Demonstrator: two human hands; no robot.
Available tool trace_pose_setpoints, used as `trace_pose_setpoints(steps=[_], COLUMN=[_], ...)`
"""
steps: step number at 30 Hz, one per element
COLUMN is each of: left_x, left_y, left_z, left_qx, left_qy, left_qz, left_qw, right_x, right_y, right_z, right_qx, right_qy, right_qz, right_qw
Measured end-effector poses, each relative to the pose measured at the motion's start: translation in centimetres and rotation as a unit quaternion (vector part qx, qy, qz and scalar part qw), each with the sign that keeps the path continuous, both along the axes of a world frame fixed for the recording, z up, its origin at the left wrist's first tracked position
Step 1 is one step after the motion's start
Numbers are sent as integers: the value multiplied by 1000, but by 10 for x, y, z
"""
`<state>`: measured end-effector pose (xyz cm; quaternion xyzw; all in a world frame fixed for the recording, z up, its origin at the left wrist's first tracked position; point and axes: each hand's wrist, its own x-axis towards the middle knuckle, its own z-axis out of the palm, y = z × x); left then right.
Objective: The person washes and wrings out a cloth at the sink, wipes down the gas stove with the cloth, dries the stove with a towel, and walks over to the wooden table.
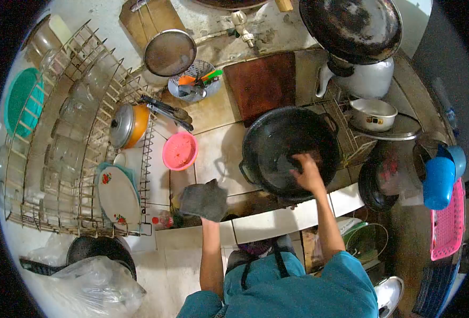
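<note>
My left hand is mostly hidden by a dark grey cloth (203,200), which it holds above the front of the tiled counter. Only the wrist shows below the cloth. My right hand (309,175) reaches over the near right side of a large black wok (266,177), fingers apart and holding nothing I can see. The wok has two loop handles and its inside looks wet. To its left sits a small pink basket (180,151) with reddish bits in it.
A wire dish rack (104,119) with glasses and an oval plate (119,196) stands left. A tap (243,29) and brown board (261,85) are behind the wok. On the right are a kettle (369,79), a white pot (373,115) and a blue cup (438,183).
</note>
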<state>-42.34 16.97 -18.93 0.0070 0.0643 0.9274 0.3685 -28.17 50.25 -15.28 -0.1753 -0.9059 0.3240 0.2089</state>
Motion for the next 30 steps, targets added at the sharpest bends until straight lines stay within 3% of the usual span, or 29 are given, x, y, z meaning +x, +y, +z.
trace_pose_setpoints(steps=[2, 4, 5, 7, 8, 9, 10, 11, 13, 15, 18, 21, 22, 23, 24, 25, 26, 27, 28, 30], left_x=[-10, -20, -28, -45, -53, -58, -62, -60, -48, -42, -48, -55, -56, -59, -61, -62, -60, -59, -57, -56], left_y=[-1, -5, -11, -25, -27, -27, -25, -27, -25, -20, -10, -4, -7, -13, -13, -17, -17, -16, -14, -14], left_z=[0, -3, -16, -50, -63, -65, -62, -59, -38, -10, 64, 107, 92, 71, 38, 20, 8, 0, -4, -14], left_qx=[100, 132, 87, -4, -219, -322, -425, -436, -454, -551, -757, -834, -817, -738, -491, -381, -331, -289, -233, -178], left_qy=[8, -11, -30, -70, 144, 250, 336, 328, 308, 353, 486, 548, 540, 489, 296, 204, 165, 138, 113, 99], left_qz=[-26, -42, -26, 9, 103, 140, 181, 179, 174, 170, 129, 59, 77, 107, 155, 153, 146, 148, 152, 134], left_qw=[995, 990, 995, 998, 960, 902, 821, 819, 818, 736, 416, 29, 186, 452, 805, 889, 918, 936, 954, 970], right_x=[-10, -18, -16, -11, -11, -11, -10, -12, -17, -24, -30, -35, -29, -26, -29, -25, -19, -19, -29, -36], right_y=[41, 70, 82, 120, 135, 142, 142, 140, 112, 98, 71, 37, 29, 21, 34, 34, 37, 39, 40, 19], right_z=[-33, -92, -126, -200, -222, -232, -239, -246, -198, -176, -200, -215, -219, -225, -276, -260, -230, -208, -195, -135], right_qx=[37, 163, 223, 171, 148, 171, 194, 217, 174, 176, 219, 252, 273, 293, 384, -2, -388, -712, -627, -649], right_qy=[-250, -299, -323, -328, -329, -367, -406, -443, -411, -361, -287, -227, -186, -146, -252, -209, -134, -36, -175, -142], right_qz=[-51, -63, -65, -52, -45, -39, -33, -28, -130, -198, -237, -233, -215, -197, -201, -167, -109, -36, -44, -41], right_qw=[966, 938, 917, 927, 932, 913, 893, 869, 885, 894, 902, 912, 919, 924, 865, 964, 905, 700, 758, 746])
